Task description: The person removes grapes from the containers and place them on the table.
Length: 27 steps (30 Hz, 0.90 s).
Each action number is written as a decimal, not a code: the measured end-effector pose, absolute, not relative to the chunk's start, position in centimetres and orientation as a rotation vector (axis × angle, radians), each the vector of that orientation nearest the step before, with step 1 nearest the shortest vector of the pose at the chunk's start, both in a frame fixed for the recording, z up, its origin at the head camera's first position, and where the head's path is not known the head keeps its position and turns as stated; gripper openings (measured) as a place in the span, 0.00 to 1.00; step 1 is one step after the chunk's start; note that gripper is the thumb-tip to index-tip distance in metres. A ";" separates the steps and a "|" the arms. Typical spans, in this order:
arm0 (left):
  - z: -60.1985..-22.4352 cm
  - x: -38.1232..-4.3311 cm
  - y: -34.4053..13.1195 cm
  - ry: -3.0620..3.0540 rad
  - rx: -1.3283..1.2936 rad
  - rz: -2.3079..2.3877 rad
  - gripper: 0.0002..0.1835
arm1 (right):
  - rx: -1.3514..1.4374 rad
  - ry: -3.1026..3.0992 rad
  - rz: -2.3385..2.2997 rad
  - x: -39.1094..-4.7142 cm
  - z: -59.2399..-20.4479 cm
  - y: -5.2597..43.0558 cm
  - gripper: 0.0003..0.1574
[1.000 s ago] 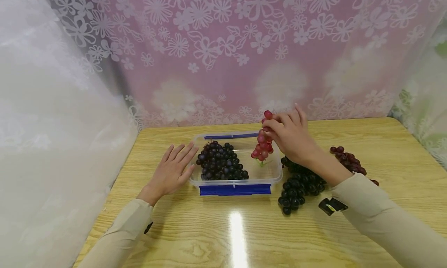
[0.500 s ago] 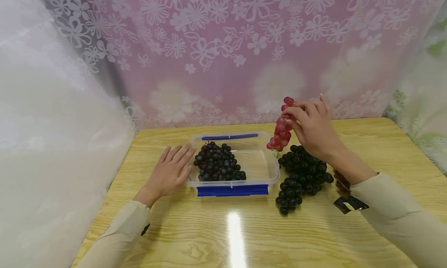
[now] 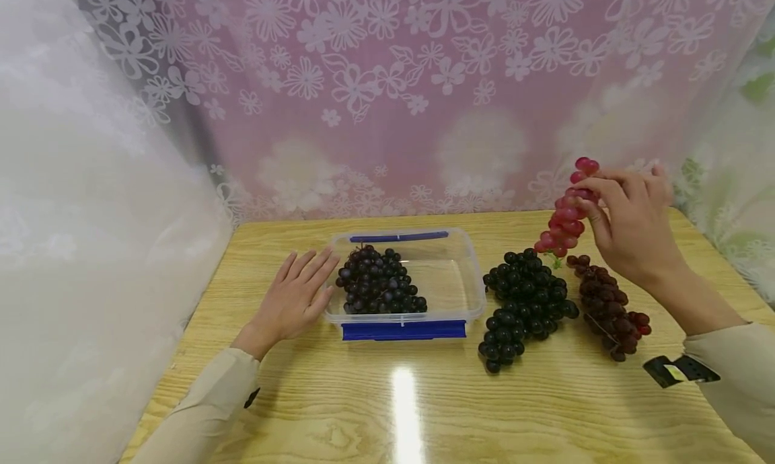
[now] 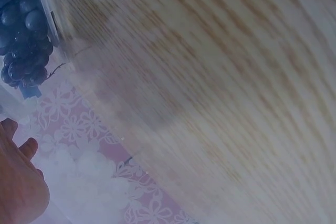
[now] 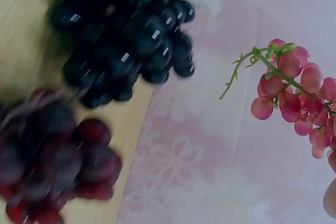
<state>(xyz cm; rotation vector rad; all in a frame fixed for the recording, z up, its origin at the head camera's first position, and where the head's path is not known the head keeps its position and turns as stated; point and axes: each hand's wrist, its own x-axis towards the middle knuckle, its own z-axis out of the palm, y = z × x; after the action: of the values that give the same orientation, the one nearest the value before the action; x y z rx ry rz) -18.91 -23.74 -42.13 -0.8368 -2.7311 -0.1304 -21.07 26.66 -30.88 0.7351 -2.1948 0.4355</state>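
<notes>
- Head view: a red grape bunch point(image 3: 566, 215) is held up above the right side of a wooden desk point(image 3: 339, 397), pinched between the thumb point(image 3: 598, 223) and fingers point(image 3: 611, 185) of a person's right hand point(image 3: 642, 228).
- Light weight and a loose, bending build are judged likely; the smooth berries may prove slippery, and could be pulled loose by a hard squeeze.
- A hold is best taken around the upper middle of the bunch, not on single end berries.
- The bunch is slung aslant to the left of the gripping fingers, most berries hanging below the pinch, its green stem point(image 5: 260, 56) at the lower end.
- Black grapes point(image 3: 527, 302) and a dark red bunch point(image 3: 608, 306) are seen on the desk.
- The left hand point(image 3: 290, 298), its fingers straight and spread, is laid at the left rim of a clear container point(image 3: 448, 282), where dark grapes point(image 3: 378, 282) are held.
</notes>
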 end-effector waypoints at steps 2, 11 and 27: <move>-42.1 -18.9 -23.8 -2.729 -0.836 -0.132 0.32 | 0.705 -2.210 0.430 -20.8 -31.1 27.9 0.34; -42.3 -18.9 -23.7 -2.722 -0.839 -0.145 0.32 | 0.595 -2.292 0.388 -19.4 -32.6 32.4 0.37; -42.4 -19.0 -23.7 -2.711 -0.838 -0.162 0.32 | 0.505 -2.181 0.340 -18.0 -36.1 38.5 0.43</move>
<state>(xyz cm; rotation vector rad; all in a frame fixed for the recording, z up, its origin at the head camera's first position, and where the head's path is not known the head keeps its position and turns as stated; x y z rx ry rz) -19.00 -23.71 -42.38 -0.8378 -2.7112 -0.1617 -17.97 38.52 -36.12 0.5054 -2.1809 0.3403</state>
